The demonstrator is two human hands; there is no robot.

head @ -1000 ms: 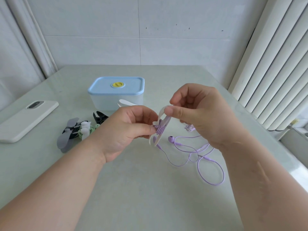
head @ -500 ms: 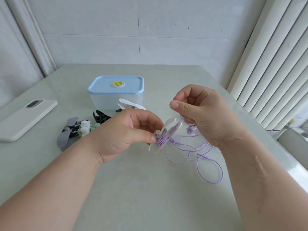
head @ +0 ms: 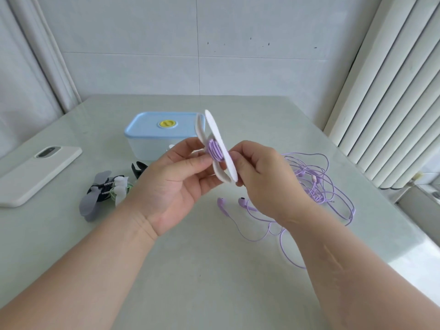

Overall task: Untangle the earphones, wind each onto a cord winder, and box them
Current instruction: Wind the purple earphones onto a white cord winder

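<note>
- The white cord winder (head: 220,148), purple cord (head: 214,150) wrapped around its waist, stands nearly upright between the fingertips with its top tilted left.
- The left hand (head: 176,184) and right hand (head: 264,184) pinch it (from opposite sides).
- The loose earphones (head: 315,186) lie beyond the right knuckles, and the lidded box (head: 162,129) sits behind the fingers.

Bare counter (head: 202,282) close in front of us leaves room to pass. Farther off we meet obstacles — loose purple cord (head: 317,194) sprawled right, the lidded box (head: 147,144) at centre, wound winders (head: 95,203) and a phone (head: 40,172) to the left.
</note>
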